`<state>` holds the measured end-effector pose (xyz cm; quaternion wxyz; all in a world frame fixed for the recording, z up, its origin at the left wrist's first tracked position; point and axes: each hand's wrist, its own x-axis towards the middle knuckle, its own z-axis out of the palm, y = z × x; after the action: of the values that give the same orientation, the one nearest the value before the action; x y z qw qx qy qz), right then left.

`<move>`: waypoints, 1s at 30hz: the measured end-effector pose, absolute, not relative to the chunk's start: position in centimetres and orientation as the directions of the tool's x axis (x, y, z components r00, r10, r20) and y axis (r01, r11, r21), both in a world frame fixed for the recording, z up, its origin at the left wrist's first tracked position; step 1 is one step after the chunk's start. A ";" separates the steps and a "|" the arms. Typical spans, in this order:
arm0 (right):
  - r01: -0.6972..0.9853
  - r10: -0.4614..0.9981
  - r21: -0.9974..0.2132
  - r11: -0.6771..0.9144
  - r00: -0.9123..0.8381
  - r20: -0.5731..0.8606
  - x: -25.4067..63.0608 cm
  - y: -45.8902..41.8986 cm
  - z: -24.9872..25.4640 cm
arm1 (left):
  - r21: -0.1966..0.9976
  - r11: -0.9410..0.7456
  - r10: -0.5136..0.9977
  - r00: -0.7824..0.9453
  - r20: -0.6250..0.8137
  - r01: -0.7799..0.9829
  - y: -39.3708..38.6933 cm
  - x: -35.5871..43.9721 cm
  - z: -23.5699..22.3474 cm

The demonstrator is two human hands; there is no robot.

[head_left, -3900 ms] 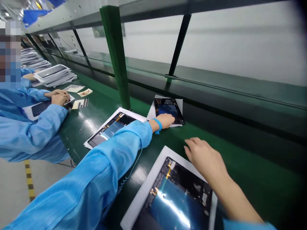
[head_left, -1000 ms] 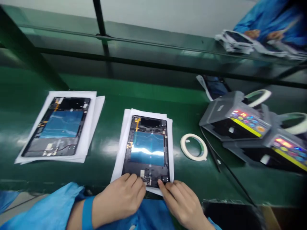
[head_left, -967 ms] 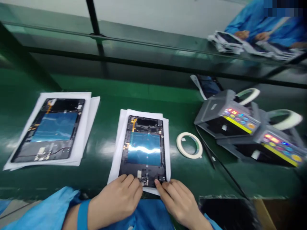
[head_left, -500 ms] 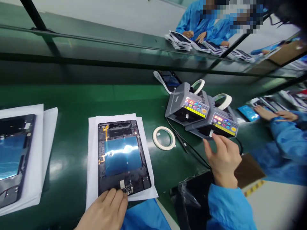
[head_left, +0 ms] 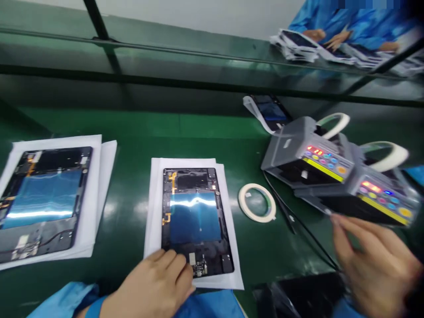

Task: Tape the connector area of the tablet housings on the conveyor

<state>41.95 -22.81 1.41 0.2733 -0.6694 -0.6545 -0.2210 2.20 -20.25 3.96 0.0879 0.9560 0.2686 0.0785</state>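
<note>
Green workbench (head_left: 126, 132), hand (head_left: 152, 282) on tablet frame (head_left: 195, 221)

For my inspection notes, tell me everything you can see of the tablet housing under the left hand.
The tablet housing lies flat on white paper sheets, long side pointing away. A black frame, plastic-looking, surrounds a glossy blue central panel. An orange flex strip runs at the upper left; a small circuit board and white label sit at the near end, where the left hand rests.
</note>
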 end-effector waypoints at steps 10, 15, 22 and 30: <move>0.671 0.773 -0.391 0.631 -0.494 0.398 22.0 -9.6 2.1 | -0.001 -0.664 0.748 0.664 -0.004 0.748 -10.6 1.0 3.4; 0.668 0.791 -0.431 0.606 -0.451 0.413 19.1 -5.6 -0.8 | 0.066 -0.620 0.783 0.622 -0.018 0.782 -9.5 0.8 1.8; 0.674 0.733 -0.319 0.667 -0.512 0.448 19.1 -5.9 -1.3 | 0.138 -0.607 0.791 0.611 0.014 0.783 -9.6 0.6 1.1; 0.670 0.706 -0.267 0.693 -0.553 0.443 19.1 -5.8 -1.3 | 0.144 -0.611 0.787 0.616 0.014 0.778 -9.8 0.6 0.9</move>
<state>19.10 -5.81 -1.30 0.2665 -0.3906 -0.8805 0.0332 0.62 -9.79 0.88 0.0621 0.8968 0.4364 0.0379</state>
